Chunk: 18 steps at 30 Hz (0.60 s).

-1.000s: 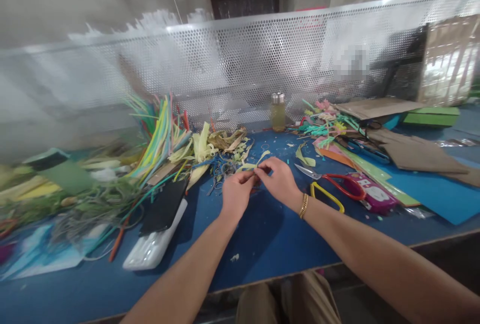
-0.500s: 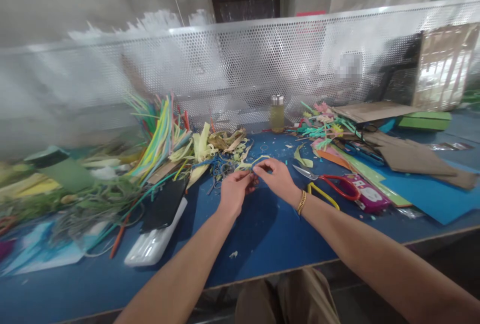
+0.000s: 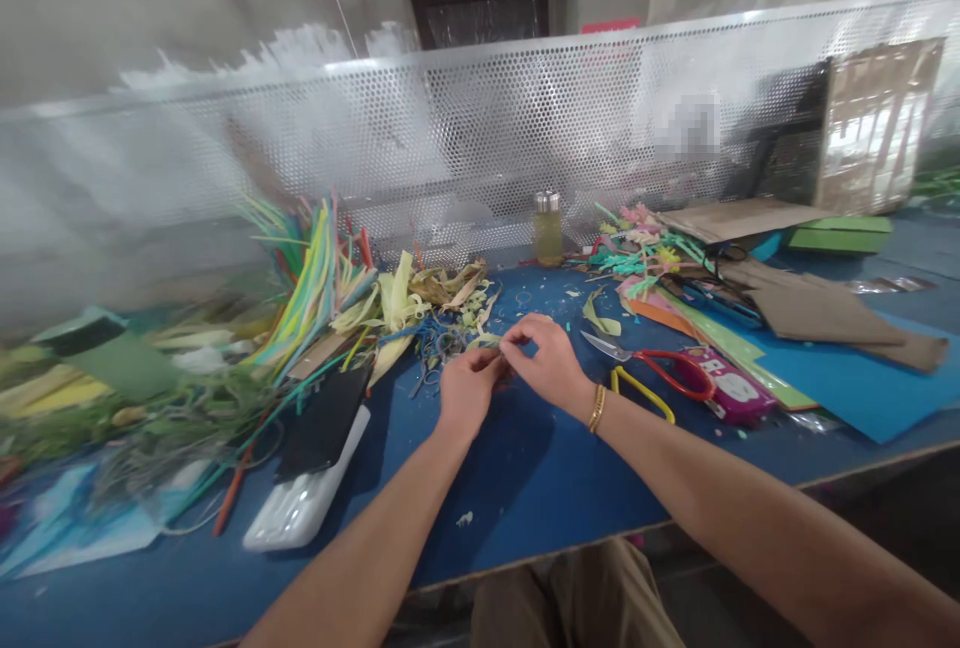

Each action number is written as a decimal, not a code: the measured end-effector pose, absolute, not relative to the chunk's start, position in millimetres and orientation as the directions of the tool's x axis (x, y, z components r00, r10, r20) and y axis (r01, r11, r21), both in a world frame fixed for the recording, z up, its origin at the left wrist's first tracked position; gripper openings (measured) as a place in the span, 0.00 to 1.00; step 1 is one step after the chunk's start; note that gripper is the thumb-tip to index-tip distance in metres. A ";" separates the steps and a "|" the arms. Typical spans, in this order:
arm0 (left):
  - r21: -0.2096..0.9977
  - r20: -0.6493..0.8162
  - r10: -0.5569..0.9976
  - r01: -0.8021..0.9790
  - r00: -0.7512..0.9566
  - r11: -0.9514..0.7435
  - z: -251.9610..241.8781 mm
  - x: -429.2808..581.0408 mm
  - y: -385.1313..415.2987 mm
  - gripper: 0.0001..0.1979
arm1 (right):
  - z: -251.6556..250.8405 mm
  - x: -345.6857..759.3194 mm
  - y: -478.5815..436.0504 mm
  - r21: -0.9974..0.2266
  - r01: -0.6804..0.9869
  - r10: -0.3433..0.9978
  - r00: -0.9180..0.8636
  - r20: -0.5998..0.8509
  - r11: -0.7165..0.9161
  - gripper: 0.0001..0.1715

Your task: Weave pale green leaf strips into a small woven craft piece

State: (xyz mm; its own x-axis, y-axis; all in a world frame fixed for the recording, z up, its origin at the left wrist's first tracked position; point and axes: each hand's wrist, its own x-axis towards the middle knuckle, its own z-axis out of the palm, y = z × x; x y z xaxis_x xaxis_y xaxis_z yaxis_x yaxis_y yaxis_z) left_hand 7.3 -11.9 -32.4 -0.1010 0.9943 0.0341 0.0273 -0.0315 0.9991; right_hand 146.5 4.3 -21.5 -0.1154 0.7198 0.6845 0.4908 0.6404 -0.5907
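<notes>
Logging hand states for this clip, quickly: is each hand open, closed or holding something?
Left hand: closed, fingertips pinched by a thin pale-green strip; grip on it unclear.
Right hand: thumb and finger pinched closed; anything held is too small to tell.

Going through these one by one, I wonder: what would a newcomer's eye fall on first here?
Probably the left hand and right hand, close together at the centre over the blue table; what they pinch is too small to tell. Next, perhaps, the bright bundle of coloured strips fanning upward farther back on the left, then the open scissors with red and yellow handles, right of the hands.
</notes>
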 end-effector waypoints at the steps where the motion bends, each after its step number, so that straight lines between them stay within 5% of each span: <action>1: 1.000 0.021 0.995 0.005 -0.101 -0.021 -31.7 7.7 -12.6 0.08 | -21.8 147.9 6.0 -0.633 0.420 0.723 -0.088 0.685 0.650 0.07; 5: 0.997 -0.013 0.995 -0.073 -0.098 0.006 -30.2 8.5 -14.0 0.09 | -22.9 154.1 10.5 -0.679 0.359 0.729 -0.005 0.685 0.640 0.07; 13: 0.990 0.127 0.986 0.073 -0.111 -0.119 -34.5 4.8 -11.3 0.08 | -14.3 149.0 -5.9 -0.329 0.708 0.641 -0.226 0.734 0.625 0.07; 18: 0.973 0.202 0.977 0.131 -0.072 -0.191 -36.3 2.7 -10.3 0.08 | -14.1 145.0 -8.4 -0.273 0.752 0.634 -0.238 0.736 0.599 0.05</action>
State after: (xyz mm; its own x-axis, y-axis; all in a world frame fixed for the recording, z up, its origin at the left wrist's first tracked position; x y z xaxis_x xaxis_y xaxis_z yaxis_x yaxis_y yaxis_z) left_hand 2.7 -10.3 -36.3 -0.0718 0.9768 0.2016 0.1309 -0.1911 0.9728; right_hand 145.0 -8.4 -14.1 -0.2377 0.6339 0.7360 0.7525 0.5993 -0.2731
